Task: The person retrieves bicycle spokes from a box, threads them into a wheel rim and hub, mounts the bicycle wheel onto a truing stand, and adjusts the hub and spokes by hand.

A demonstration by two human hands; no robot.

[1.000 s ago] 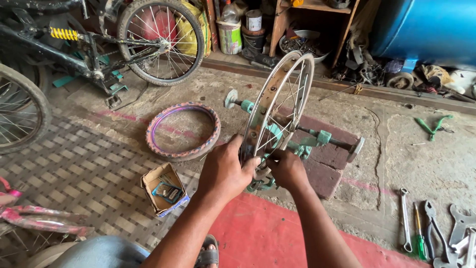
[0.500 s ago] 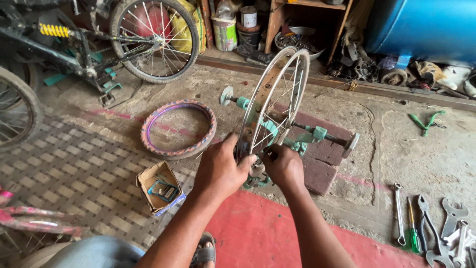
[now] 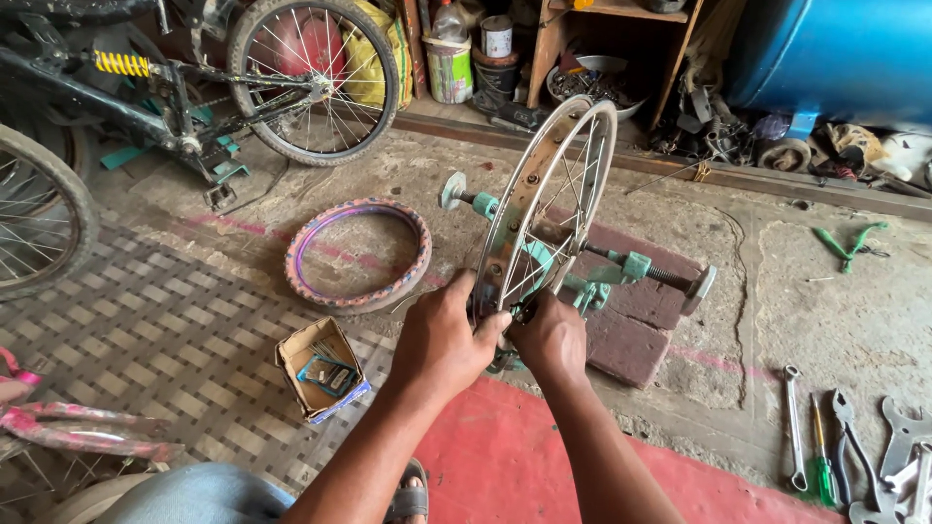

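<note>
- Head view: left hand (image 3: 442,340) and right hand (image 3: 551,340) both closing fingers on lower edge of spoked wheel rim (image 3: 544,209).
- Standing upright in green truing stand (image 3: 582,281), rising away from fingers.

Both forearms are bare from the elbow down to the hands: no sleeve, cuff, watch, band or glove shows on either. The left hand (image 3: 442,340) and the right hand (image 3: 551,340) are ungloved, and no ring can be made out on the fingers that show. Below and to the left of the hands, at the frame's lower edge, a knee is covered in faded blue denim (image 3: 189,497). Just right of it a foot sits in a grey open sandal (image 3: 410,500) with a broad strap, toes uncovered
</note>
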